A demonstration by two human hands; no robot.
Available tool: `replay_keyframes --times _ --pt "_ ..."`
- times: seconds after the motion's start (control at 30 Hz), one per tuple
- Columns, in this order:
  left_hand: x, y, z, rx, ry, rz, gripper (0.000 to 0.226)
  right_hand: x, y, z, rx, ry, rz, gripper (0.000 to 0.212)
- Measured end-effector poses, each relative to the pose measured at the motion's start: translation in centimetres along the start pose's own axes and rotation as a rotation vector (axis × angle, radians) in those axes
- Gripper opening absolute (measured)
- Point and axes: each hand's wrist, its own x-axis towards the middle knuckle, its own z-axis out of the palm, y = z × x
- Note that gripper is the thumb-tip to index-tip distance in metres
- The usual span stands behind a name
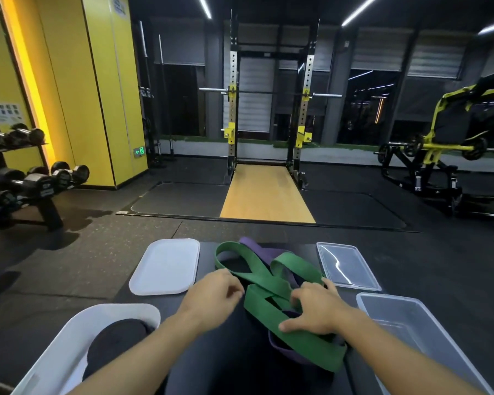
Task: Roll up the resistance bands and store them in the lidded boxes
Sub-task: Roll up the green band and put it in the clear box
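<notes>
A squat rack (268,109) stands across the dark gym floor, beyond the black desk (211,352) that carries everything. A white box (69,337) sits at the desk's near left with a dark rolled band (117,340) inside it, and a clear box (411,323) sits at the near right. A white lid (166,266) lies flat at the far left, a clear lid (345,266) at the far right. Between the boxes a green band (268,303) sprawls in loose loops over a purple band (257,248). The right hand (317,309) grips the green band, fingers hooked round one strand and thumb pressed on another. The left hand (214,292) has its fingers curled at the band's edge; whether it pinches it, I cannot tell.
</notes>
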Motion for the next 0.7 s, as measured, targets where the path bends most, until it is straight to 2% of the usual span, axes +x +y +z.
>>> replay_keyframes --times 0.1,0.2,0.23,0.33,0.4,0.5,0.57,0.63,0.7 --pt "0.9 0.4 0.6 -0.009 -0.041 -0.015 0.016 0.5 -1.1 0.3 -0.05 0.05 -0.092 0.033" --pt "1.6 0.8 0.5 -0.05 -0.066 -0.018 0.016 0.6 -1.9 -0.1 0.008 0.128 -0.136 0.024" --pt "1.9 0.9 0.4 -0.078 -0.084 -0.001 0.026 0.7 -2.1 -0.3 0.057 0.16 -0.147 0.021" --pt "2.6 1.6 -0.5 -0.165 -0.243 0.082 0.091 0.1 -3.2 -1.6 0.34 0.289 -0.187 0.016" --pt "3.0 2.4 -1.4 -0.142 -0.302 0.189 0.108 -0.5 -3.9 -3.1 0.555 0.338 -0.179 0.022" --pt "3.3 3.9 -2.9 -0.282 -0.256 0.317 0.094 -1.1 -4.0 -5.3 0.798 0.387 -0.162 0.017" --pt "3.7 4.6 -3.8 -0.362 -0.2 0.302 0.091 -1.5 -3.7 -6.6 0.95 0.433 -0.191 0.013" --pt "4.3 4.9 -4.3 -0.298 -0.112 0.255 0.088 -1.8 -3.5 -7.4 1.014 0.479 -0.232 0.015" --pt "4.7 5.3 -4.9 -0.298 -0.042 0.24 0.065 -2.2 -3.6 -8.0 1.038 0.496 -0.275 0.016"
